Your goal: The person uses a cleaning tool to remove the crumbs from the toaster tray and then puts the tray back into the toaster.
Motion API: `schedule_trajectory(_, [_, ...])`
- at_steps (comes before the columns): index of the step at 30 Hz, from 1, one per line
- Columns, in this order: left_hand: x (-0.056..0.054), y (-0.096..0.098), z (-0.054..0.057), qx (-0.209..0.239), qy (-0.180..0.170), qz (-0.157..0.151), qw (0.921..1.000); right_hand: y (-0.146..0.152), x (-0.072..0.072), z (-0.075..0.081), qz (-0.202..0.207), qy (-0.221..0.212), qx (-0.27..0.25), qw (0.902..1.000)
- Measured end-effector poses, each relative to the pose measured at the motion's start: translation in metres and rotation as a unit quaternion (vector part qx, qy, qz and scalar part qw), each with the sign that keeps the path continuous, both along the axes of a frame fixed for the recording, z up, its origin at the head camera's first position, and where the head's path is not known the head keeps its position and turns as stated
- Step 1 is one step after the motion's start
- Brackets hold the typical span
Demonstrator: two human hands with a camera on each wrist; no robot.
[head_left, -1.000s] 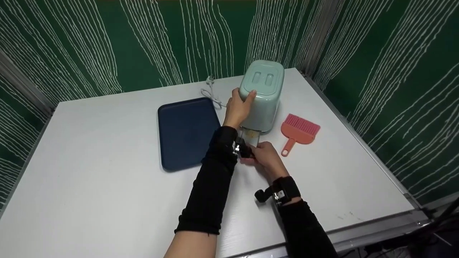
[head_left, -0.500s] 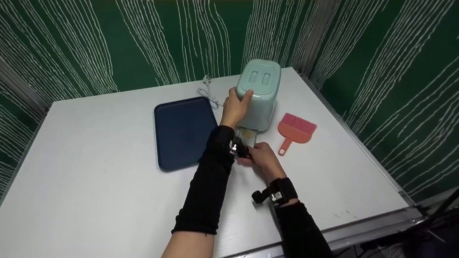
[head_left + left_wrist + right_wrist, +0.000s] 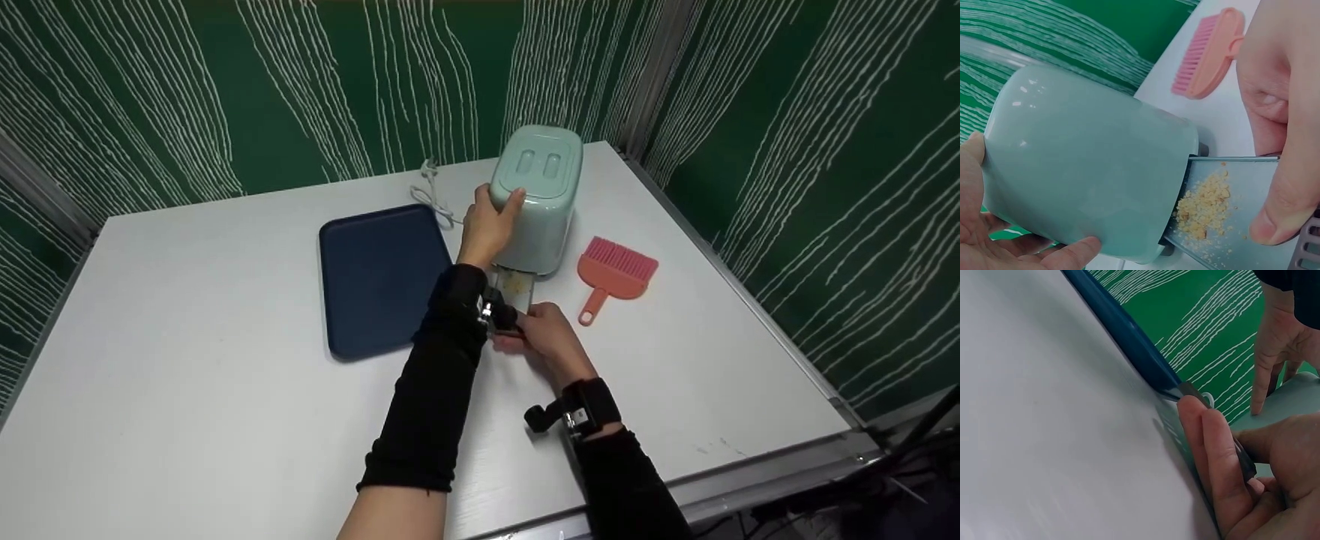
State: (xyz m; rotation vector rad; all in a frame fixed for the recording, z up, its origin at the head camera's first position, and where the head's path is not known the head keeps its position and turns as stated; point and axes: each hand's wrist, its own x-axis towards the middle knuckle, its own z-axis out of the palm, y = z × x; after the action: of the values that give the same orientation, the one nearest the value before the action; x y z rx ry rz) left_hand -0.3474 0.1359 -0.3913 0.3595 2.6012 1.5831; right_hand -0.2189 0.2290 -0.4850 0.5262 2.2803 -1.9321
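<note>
A mint-green toaster (image 3: pixel 541 232) with a lid stands toward the back right of the table. My left hand (image 3: pixel 486 229) grips its near left side, thumb at the lid's edge and fingers spread along the body in the left wrist view. From the toaster's base a metal crumb tray (image 3: pixel 1255 180) sticks partway out, with yellowish crumbs (image 3: pixel 1204 205) heaped nearest the slot. My right hand (image 3: pixel 553 336) pinches the tray's grey slotted outer end (image 3: pixel 1307 244), thumb on top and fingers below. The left wrist camera partly covers that grip in the head view.
A dark blue serving tray (image 3: pixel 382 281) lies left of the toaster. To the right is a small orange brush (image 3: pixel 615 276) with pink bristles. The toaster's white cord and plug (image 3: pixel 430 191) lie behind the blue tray. Green panels (image 3: pixel 277 90) border the table's back and right.
The crumb tray has slid slightly farther out toward me with my right hand. My left hand keeps its hold on the toaster. The whole head view has shifted a little.
</note>
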Motion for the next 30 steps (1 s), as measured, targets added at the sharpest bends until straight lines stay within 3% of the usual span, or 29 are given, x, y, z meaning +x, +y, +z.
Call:
schedule_trajectory(2, [0.000,0.000,0.000,0.002,-0.001,0.001,1.0000,0.001,0.000,0.000,0.000,0.000,0.024,0.9997])
schedule_trajectory(6, [0.001,0.000,0.002,-0.002,0.001,0.001,1.0000,0.001,0.001,0.000,-0.001,0.000,0.022,0.9998])
schedule_trajectory(13, [-0.007,0.001,-0.002,-0.001,-0.009,0.000,1.0000,-0.002,0.006,-0.003,-0.006,0.018,-0.019,0.9996])
schedule_trajectory(14, [-0.022,0.004,-0.018,0.007,-0.004,-0.003,1.0000,-0.003,0.006,-0.004,-0.008,0.020,-0.017,0.9996])
schedule_trajectory(16, [-0.036,0.005,-0.033,0.005,0.002,-0.004,1.0000,-0.005,0.007,-0.005,-0.011,0.024,-0.003,0.9997])
schedule_trajectory(18, [-0.041,0.006,-0.038,0.004,0.000,-0.006,1.0000,-0.006,0.008,-0.006,-0.016,0.025,0.021,0.9993])
schedule_trajectory(20, [-0.044,0.007,-0.042,0.008,0.002,-0.008,0.9999,-0.007,0.009,-0.006,-0.017,0.025,0.003,0.9995])
schedule_trajectory(21, [-0.030,0.004,-0.028,0.005,-0.004,-0.007,1.0000,-0.007,0.009,-0.006,-0.017,0.025,-0.007,0.9995])
schedule_trajectory(24, [-0.011,0.001,-0.010,0.008,-0.012,-0.003,0.9999,-0.007,0.012,-0.005,-0.014,0.026,-0.036,0.9989])
schedule_trajectory(27, [0.000,-0.001,0.000,0.008,-0.009,0.001,0.9999,-0.007,0.014,-0.005,-0.009,0.024,-0.055,0.9981])
schedule_trajectory(30, [0.004,-0.001,0.002,0.006,-0.009,0.002,0.9999,-0.007,0.016,-0.004,-0.010,0.016,-0.063,0.9978])
